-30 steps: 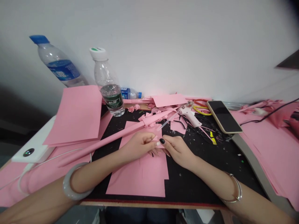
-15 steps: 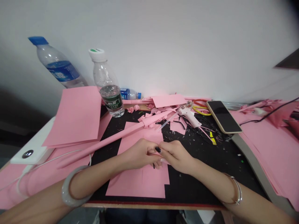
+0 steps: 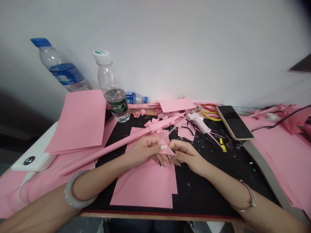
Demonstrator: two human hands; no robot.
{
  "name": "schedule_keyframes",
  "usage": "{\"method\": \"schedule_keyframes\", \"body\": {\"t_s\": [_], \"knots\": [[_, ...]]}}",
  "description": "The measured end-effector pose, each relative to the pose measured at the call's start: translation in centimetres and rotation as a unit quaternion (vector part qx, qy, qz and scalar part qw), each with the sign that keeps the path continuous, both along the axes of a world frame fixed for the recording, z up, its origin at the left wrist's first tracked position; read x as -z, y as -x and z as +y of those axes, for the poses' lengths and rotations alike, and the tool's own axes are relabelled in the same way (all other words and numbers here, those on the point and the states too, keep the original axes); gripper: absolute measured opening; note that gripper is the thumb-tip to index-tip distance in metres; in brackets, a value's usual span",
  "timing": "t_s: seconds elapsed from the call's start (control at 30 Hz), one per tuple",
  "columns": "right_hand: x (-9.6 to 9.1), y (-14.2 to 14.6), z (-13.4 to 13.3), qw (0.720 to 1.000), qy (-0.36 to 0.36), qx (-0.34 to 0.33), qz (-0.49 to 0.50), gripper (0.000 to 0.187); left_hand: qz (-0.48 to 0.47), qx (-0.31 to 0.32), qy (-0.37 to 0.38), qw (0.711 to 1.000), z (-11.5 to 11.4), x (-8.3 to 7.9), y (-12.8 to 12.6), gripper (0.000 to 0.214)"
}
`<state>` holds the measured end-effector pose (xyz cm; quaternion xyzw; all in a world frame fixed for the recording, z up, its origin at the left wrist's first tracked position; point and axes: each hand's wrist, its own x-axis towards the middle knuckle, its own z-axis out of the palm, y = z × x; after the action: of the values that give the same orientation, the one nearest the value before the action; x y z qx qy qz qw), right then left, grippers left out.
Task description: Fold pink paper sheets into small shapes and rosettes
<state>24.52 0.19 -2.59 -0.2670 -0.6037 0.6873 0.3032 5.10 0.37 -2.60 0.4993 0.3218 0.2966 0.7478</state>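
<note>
A small piece of folded pink paper (image 3: 168,150), triangular in outline, is held over the middle of the table. My left hand (image 3: 145,150) is closed on it, with the thumb pressed flat on top and the other fingers underneath. At its right corner, the curled fingers of my right hand (image 3: 190,156) pinch the paper, though the fingertips are partly hidden. Beneath both hands lie pink paper sheets (image 3: 145,191) on a black mat (image 3: 201,197).
A rolled pink paper tube (image 3: 116,142) slants behind my left arm. Farther back are a glue gun (image 3: 198,122), pink paper scraps, a phone (image 3: 234,123) and a water bottle (image 3: 118,103). Paper stacks flank both sides; a white power bank (image 3: 36,158) lies left.
The hands have moved slightly apart, and my right thumb has come off the front. The folded paper, mostly hidden between the fingers before, now shows as a triangle.
</note>
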Motion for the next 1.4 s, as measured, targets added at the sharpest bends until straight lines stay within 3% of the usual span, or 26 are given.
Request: {"method": "schedule_keyframes", "body": {"t_s": [0.5,0.7,0.83,0.93,1.13,1.4], "knots": [[-0.11,0.05,0.10,1.000,0.011,0.002,0.006,0.011,-0.016,-0.007,0.007,1.000,0.16,0.23,0.01,0.024],[-0.27,0.22,0.08,0.993,-0.097,0.069,-0.029,0.024,0.013,-0.014,0.005,1.000,0.16,0.05,-0.12,0.021],[-0.55,0.00,0.28,0.984,-0.143,0.052,-0.094,0.009,0.026,-0.013,0.006,1.000,0.21,0.17,-0.10,0.019],[-0.52,-0.10,0.61,0.983,-0.145,0.054,-0.096,0.004,0.028,-0.004,0.003,1.000,0.28,0.21,-0.04,0.016],[0.08,-0.15,0.99,0.990,-0.105,0.072,-0.056,0.016,0.050,0.026,0.001,0.998,0.19,-0.19,-0.19,0.021],[0.27,0.09,0.97,0.984,-0.140,0.097,-0.042,0.012,0.058,0.072,-0.024,0.995,0.03,0.46,-0.11,0.026]]}}
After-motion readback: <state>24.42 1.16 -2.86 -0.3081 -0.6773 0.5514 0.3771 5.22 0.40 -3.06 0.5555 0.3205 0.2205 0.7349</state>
